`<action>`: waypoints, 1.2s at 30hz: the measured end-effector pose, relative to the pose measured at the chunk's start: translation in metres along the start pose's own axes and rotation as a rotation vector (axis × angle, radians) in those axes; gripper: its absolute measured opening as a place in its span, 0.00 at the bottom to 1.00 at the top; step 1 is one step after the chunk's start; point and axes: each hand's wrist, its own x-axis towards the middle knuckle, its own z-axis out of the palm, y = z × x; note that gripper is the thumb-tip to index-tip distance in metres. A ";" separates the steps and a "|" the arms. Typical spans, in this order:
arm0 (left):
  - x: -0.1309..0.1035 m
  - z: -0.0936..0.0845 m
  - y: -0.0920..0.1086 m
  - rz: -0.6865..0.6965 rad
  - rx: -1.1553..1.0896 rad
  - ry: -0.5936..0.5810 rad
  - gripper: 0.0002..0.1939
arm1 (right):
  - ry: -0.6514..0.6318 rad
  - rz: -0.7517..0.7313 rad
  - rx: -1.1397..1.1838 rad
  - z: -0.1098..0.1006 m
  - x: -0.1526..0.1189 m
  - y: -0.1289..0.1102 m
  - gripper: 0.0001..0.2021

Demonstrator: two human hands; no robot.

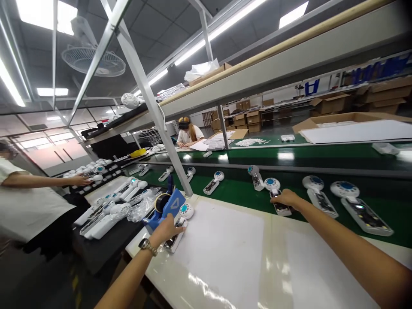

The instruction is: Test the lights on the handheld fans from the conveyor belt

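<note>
My left hand (165,231), with a metal watch on the wrist, is closed around the open handle of a white handheld device (186,210). This device has a round head with a blue centre and lies at the left end of the worktable. Right beside it stands a blue tape dispenser (174,204). My right hand (287,199) reaches over the green conveyor belt (238,195), its fingers closed on the handle of another such device (272,184). That handle is open too and shows dark inner parts.
More devices lie on the belt, among them one at right (365,212). White sheets (225,249) cover part of the worktable (273,257). A metal post (154,107) rises at the table's far edge. On the left, a person (28,197) reaches toward a dark table of white parts.
</note>
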 end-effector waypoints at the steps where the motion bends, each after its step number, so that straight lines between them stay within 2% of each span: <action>1: 0.004 0.000 -0.007 -0.051 -0.053 -0.044 0.24 | -0.063 0.013 0.051 -0.002 -0.006 0.001 0.17; 3: 0.010 0.006 -0.009 -0.094 -0.145 -0.116 0.26 | -0.179 0.017 0.178 -0.006 -0.023 0.007 0.14; 6: 0.013 0.027 0.010 -0.078 -0.231 -0.249 0.22 | -0.297 -0.020 0.389 -0.012 -0.058 0.023 0.14; 9: 0.007 0.061 0.050 -0.027 -0.471 -0.431 0.20 | -0.308 -0.072 0.573 -0.016 -0.090 0.039 0.16; 13: -0.011 0.124 0.118 0.020 -0.995 -0.576 0.22 | -0.240 -0.120 0.848 -0.020 -0.120 0.059 0.16; 16: -0.023 0.167 0.161 0.024 -1.110 -0.674 0.18 | -0.259 -0.137 0.928 -0.022 -0.132 0.074 0.21; 19: -0.026 0.193 0.184 0.047 -1.186 -0.807 0.15 | -0.321 -0.150 0.951 -0.027 -0.139 0.084 0.22; 21: -0.026 0.201 0.187 0.071 -1.221 -0.893 0.17 | -0.310 -0.151 0.951 -0.030 -0.141 0.084 0.22; 23: -0.027 0.202 0.186 0.100 -1.223 -0.924 0.19 | -0.262 -0.140 0.951 -0.030 -0.141 0.082 0.24; 29: -0.036 0.195 0.184 0.177 -1.151 -0.848 0.22 | -0.169 -0.117 0.930 -0.026 -0.136 0.080 0.24; 36: -0.033 0.196 0.183 0.173 -1.115 -0.914 0.23 | -0.182 -0.122 0.890 -0.025 -0.136 0.087 0.26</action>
